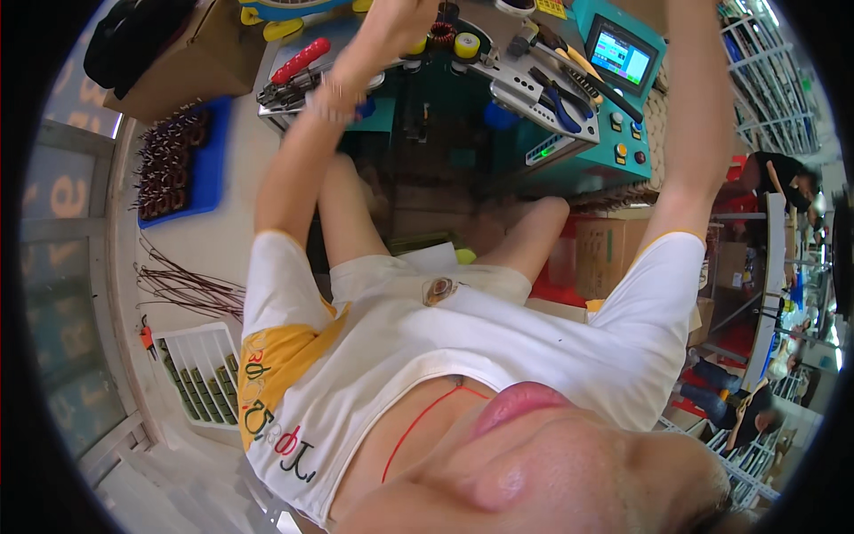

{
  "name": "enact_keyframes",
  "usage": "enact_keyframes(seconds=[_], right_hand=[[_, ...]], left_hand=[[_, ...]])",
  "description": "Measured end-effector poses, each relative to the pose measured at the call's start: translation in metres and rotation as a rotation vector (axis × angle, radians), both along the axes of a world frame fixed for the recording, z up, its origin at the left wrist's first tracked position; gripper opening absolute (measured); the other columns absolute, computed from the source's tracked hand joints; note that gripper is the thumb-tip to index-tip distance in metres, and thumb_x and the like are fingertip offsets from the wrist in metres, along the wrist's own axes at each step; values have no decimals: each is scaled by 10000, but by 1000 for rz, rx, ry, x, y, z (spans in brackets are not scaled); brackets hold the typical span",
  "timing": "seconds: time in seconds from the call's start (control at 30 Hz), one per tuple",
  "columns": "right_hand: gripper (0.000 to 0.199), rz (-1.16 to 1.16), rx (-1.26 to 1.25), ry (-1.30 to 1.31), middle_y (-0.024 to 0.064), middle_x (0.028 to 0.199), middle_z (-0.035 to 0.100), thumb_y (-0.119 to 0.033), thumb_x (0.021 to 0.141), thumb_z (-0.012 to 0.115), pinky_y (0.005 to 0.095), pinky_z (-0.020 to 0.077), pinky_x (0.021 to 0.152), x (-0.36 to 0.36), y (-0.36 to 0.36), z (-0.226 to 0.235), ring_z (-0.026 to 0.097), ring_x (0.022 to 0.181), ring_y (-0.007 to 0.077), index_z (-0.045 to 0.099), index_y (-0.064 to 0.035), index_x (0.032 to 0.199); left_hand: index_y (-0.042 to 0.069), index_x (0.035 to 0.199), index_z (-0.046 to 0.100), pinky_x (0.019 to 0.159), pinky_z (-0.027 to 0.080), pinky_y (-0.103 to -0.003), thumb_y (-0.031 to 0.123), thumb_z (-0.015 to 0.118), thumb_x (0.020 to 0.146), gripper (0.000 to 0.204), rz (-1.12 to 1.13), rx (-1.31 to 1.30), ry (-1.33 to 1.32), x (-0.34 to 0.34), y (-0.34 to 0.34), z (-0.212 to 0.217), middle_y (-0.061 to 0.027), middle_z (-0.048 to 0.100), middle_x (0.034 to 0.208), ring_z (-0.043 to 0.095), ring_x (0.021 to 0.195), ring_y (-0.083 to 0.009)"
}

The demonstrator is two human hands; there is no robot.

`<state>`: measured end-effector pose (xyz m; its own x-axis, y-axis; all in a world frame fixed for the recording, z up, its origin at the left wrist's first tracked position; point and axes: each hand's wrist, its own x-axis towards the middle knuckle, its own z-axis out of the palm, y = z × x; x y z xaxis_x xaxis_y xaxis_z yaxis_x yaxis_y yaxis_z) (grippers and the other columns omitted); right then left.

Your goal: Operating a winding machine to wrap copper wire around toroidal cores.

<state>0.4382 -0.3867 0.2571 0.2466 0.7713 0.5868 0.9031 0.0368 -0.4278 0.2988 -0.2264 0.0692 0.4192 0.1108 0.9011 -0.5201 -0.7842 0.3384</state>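
At upper middle, a small wound ring [442,34] sits between yellow rollers [466,45]; probably light and stiff, best held by its rim. Left hand [402,21] nearby, grip unclear; right hand out of frame.

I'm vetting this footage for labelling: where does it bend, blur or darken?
Head view: the window frame bows near the left rim; head view: the left hand looks soft at the top edge; head view: shadow fills the teal machine's middle.
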Motion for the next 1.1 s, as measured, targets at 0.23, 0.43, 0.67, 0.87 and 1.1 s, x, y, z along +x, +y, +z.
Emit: enact_keyframes(seconds=[0.23,0.43,0.67,0.87,1.1], right_hand=[[258,-109,-585,-67,233,913,678,-266,928,615,464,511,768,-14,12,-163,659,878,407,676,-16,940],[325,-204,-806,-63,210,943,697,-332,964,538,508,498,816,-36,23,-156,660,942,401,671,-36,949],[337,-184,-848,-48,234,941,695,-307,976,502,515,506,800,-38,30,-159,662,917,426,661,-11,950],[322,-117,-765,-61,263,913,681,-267,974,495,523,500,801,-27,27,-165,651,911,448,649,12,932],[317,-166,-869,-213,242,930,691,-288,981,503,531,495,797,-33,27,-160,651,927,438,650,-10,944]], left_hand=[[-29,1116,593,780,505,-374,95,534,1004,177,-43,-637,436,-49,-45,-164,-179,654,969,651,901,-306],[-65,1309,500,968,473,-423,129,591,962,408,118,-451,604,-13,-48,-206,-277,608,1209,598,1128,-415],[-33,1199,576,849,501,-432,130,608,953,297,-94,-569,550,21,-39,-215,-237,664,1060,638,990,-414],[21,1179,639,780,522,-375,101,557,989,222,21,-489,365,26,-45,-221,-179,692,1001,690,907,-320],[10,1192,644,814,502,-292,99,547,1015,221,-115,-623,506,28,-36,-236,-114,706,908,676,883,-178]])
